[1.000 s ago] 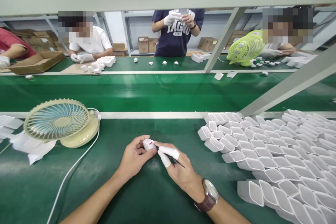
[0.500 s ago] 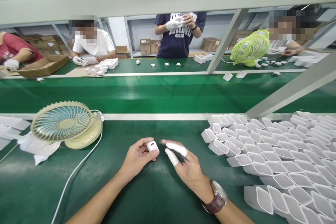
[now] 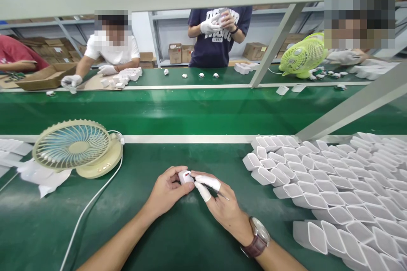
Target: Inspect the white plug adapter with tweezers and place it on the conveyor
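At far left, a cream round desk fan (image 3: 72, 147) stands on the green bench mat (image 3: 178, 237), with its white cord (image 3: 92, 203) trailing toward the near edge and scraps of white paper (image 3: 41, 175) beside its base. At centre, the left hand (image 3: 167, 190) is closed around a small white plastic charger block with a red port (image 3: 185, 176), thumb and fingers pinching its sides just above the mat. The block looks light, rigid and smooth, so a grip across its flat sides, as here, seems the surest hold; the glossy shell could slip in bare fingers. The right hand (image 3: 222, 205), with white finger cots on two fingers (image 3: 208, 182), is pinched on a thin dark pointed tool (image 3: 216, 194) whose tip meets the block's face. A brown-strapped wristwatch (image 3: 258, 240) sits on that wrist. To the right, rows of empty white plastic shells (image 3: 321, 190) lie stacked on their sides, well apart from both hands.
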The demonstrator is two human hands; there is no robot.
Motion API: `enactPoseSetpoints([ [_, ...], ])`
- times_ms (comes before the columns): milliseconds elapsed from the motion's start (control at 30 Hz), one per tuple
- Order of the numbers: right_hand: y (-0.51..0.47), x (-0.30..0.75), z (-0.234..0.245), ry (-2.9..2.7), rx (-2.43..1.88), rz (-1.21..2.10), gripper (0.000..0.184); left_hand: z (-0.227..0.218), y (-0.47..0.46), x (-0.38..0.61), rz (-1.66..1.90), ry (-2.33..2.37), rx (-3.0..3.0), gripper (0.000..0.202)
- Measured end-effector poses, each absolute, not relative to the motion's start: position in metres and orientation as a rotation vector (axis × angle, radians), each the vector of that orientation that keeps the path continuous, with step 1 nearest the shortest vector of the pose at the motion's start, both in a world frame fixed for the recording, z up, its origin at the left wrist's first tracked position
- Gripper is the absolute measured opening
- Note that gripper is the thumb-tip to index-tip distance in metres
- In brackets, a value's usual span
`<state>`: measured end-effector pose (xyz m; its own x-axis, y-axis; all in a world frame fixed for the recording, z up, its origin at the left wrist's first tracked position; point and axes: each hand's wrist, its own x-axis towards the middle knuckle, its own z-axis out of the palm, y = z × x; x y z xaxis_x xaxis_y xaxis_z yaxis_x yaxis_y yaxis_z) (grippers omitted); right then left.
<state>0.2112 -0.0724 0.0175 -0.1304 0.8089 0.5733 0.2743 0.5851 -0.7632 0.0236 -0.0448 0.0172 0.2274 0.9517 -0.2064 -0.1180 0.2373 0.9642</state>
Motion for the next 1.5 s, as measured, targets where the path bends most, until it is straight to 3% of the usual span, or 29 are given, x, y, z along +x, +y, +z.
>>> enactPoseSetpoints([
  [600,-0.067,0.219,0.021,-1.648,-0.888,0.500,0.043,0.032,-0.044,0.027,0.945,1.051,0.915,0.060],
  [1167,-0.075,0.210,0.024,-1.748,-0.900,0.522,0.037,0.014,-0.046,0.024,1.010,1.114,1.262,0.045],
  [1500,-0.079,0.216,0.022,-1.915,-0.887,0.347,0.052,0.012,-0.048,0.023,1.090,1.166,1.433,0.040],
])
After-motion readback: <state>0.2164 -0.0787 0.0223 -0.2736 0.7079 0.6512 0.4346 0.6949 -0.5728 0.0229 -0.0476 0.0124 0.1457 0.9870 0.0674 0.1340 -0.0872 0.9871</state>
